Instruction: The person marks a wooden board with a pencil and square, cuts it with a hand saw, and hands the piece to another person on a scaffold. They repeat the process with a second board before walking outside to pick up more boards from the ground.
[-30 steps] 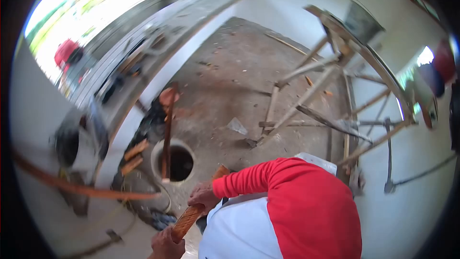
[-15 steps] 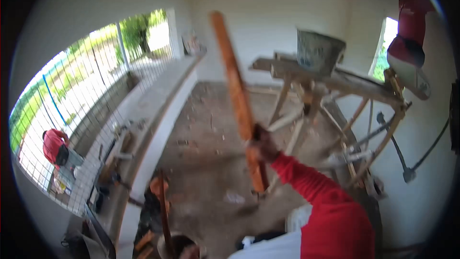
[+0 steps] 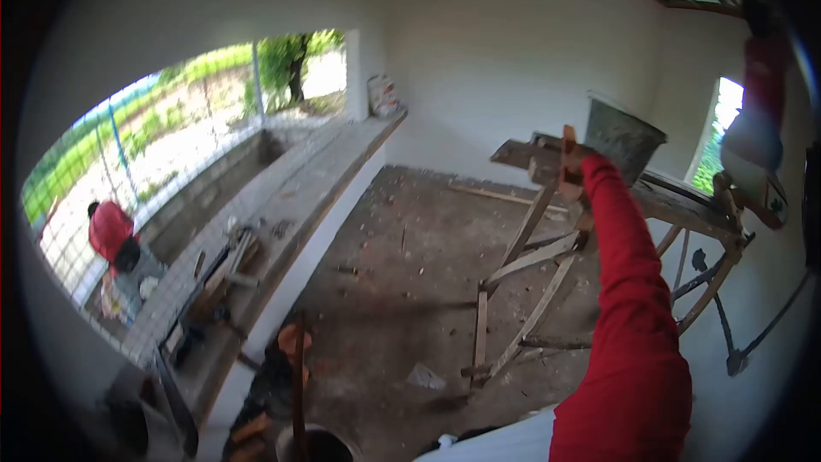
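My right arm, in a red sleeve, reaches out and up toward a wooden scaffold (image 3: 547, 205). My right hand (image 3: 583, 164) is closed around an orange wooden batten (image 3: 569, 147), seen almost end-on, at the edge of the scaffold's plank platform. A grey bucket (image 3: 623, 142) stands on that platform just behind the hand. My left hand is out of view.
Another person (image 3: 757, 133) stands on the scaffold at the far right. A long concrete ledge (image 3: 282, 205) with tools runs along the left under a mesh window; a person in red (image 3: 111, 235) is outside. A round tub (image 3: 312, 445) with a stick sits on the dirt floor below.
The batten went from low in both hands by the tub, to upright in my right hand, to out at the scaffold platform. The view has tilted up from the floor.
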A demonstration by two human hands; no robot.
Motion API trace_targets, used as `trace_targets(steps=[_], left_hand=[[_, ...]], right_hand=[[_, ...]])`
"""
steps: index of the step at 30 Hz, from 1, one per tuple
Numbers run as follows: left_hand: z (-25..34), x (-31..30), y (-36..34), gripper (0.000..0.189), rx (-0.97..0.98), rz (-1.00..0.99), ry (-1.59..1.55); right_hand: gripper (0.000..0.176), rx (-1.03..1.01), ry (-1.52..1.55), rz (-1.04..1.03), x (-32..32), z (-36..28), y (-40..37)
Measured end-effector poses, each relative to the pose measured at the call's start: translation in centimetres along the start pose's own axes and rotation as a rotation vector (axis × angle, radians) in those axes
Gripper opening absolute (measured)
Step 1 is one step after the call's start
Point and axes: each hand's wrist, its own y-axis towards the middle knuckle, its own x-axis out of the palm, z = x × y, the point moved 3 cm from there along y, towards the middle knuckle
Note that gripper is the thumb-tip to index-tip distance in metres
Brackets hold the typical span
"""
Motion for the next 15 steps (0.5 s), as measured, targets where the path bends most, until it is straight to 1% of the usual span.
trace_targets(steps=[1,2,3,4,5,6,7,8,9,10,11,12,13,14,15], left_hand=[[-1.5,0.8,-0.8,0.04,-0.039,0.002,-0.02],[-3.3,1.8,-1.6,0.04,-0.023,0.049,-0.037],[-4.5,2.3,-2.7,0.04,0.025,0.138,-0.04],[-5.6,2.7,-3.4,0.035,0.205,0.385,-0.031],[-7.1,2.9,-3.6,0.037,0.136,0.355,-0.035],[-6.9,2.1,-4.5,0.04,0.072,0.335,-0.077],[-6.8,1.6,-5.8,0.046,-0.079,0.234,-0.131],[-7.8,1.9,-6.7,0.049,-0.09,0.241,-0.087],[-8.6,2.2,-7.8,0.049,-0.09,0.234,-0.111],[-9.2,2.3,-9.0,0.048,-0.121,0.218,-0.091],[-10.0,2.5,-12.1,0.046,-0.216,0.179,-0.112],[-11.1,3.0,-13.8,0.046,-0.238,0.183,-0.133],[-12.5,3.7,-15.6,0.045,-0.26,0.189,-0.153],[-14.5,5.4,-17.9,0.046,-0.289,0.188,-0.092],[-17.0,7.6,-20.1,0.047,-0.295,0.175,-0.019]], right_hand=[[0.033,0.018,0.184,-0.035,0.5,0.6,-0.2],[0.032,0.028,0.281,-0.061,0.6,0.5,-0.2],[0.032,0.005,0.087,-0.092,-0.6,-1.1,-1.6],[0.032,-0.022,-0.097,-0.099,-1.2,-1.4,-1.2],[0.046,-0.053,-0.272,0.072,-1.6,-2.0,-0.8],[0.044,-0.067,-0.291,0.07,-3.1,-5.2,-3.6],[0.043,-0.081,-0.31,0.071,-4.5,-8.4,-6.8],[0.045,-0.263,-0.272,0.245,-4.3,-11.2,-9.2],[0.048,-0.45,-0.214,0.415,-4.0,-14.5,-12.9],[0.049,-0.68,-0.074,0.375,-2.0,-18.3,-17.2],[0.05,-0.905,0.056,0.296,-0.3,-22.4,-22.5],[0.048,-1.038,0.156,0.199,2.0,-24.3,-25.9],[0.043,-1.152,0.287,0.03,4.1,-26.1,-30.0],[0.04,-1.214,0.283,-0.16,6.7,-27.8,-33.8],[0.039,-1.323,0.364,-0.236,9.1,-29.1,-38.1]])
